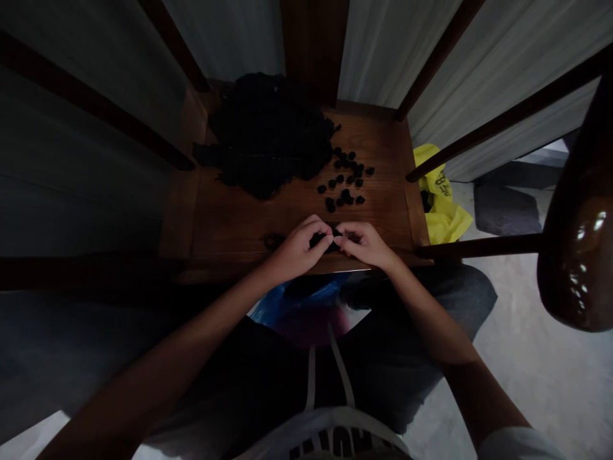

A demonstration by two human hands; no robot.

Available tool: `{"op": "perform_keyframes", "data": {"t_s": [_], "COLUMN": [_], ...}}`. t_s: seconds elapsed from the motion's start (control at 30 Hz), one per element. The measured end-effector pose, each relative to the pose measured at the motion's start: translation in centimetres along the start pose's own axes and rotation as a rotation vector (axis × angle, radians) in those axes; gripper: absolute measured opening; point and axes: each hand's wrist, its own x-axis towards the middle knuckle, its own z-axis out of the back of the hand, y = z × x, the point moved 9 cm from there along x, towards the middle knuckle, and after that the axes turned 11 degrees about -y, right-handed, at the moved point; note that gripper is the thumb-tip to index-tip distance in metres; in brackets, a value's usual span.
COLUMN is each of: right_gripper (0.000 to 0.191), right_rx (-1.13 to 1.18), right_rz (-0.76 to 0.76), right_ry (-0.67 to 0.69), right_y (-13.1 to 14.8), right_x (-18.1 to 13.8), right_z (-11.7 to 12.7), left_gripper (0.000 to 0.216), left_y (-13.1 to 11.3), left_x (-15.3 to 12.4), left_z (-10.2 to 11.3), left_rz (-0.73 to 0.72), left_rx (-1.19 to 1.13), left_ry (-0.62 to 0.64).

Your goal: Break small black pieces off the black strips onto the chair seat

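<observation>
At the front edge of a wooden chair seat [230, 223], my left hand [308, 244] and my right hand [360, 243] meet, thumbs and fingers pinched together. Between them is a small piece of black fabric [318, 239], mostly hidden by my fingers. Beyond my hands lie several small black knots or balls [345, 195], scattered on the right half of the seat. A large heap of black cloth-like material [271, 137] covers the back left of the seat. Beside my left hand rests a dark loose strip [272, 241].
Dark wooden bars [431, 57] rise around the seat, with pale curtain-like cloth [383, 45] behind. A yellow bag [443, 204] stands on the floor at the right. Blue plastic [272, 306] shows below the seat, between my knees. A glossy brown armrest [582, 255] juts in at right.
</observation>
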Motion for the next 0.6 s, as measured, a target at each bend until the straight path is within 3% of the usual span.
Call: {"op": "perform_keyframes", "data": {"t_s": [0.2,0.6], "right_gripper": [0.005,0.014], "right_rx": [-0.148,-0.283], "right_rz": [0.104,0.273], "right_ry": [-0.053,-0.114], "right_y": [1.1,2.2], "right_x": [-0.1,-0.2], "right_z": [-0.1,-0.2], "left_gripper": [0.012,0.012], "left_y": [1.2,1.0], "left_x": [0.0,0.1], "left_z": [-0.4,-0.1], "left_rz": [0.046,0.082], "left_rx": [-0.036,-0.010], "left_ry": [0.014,0.007]}}
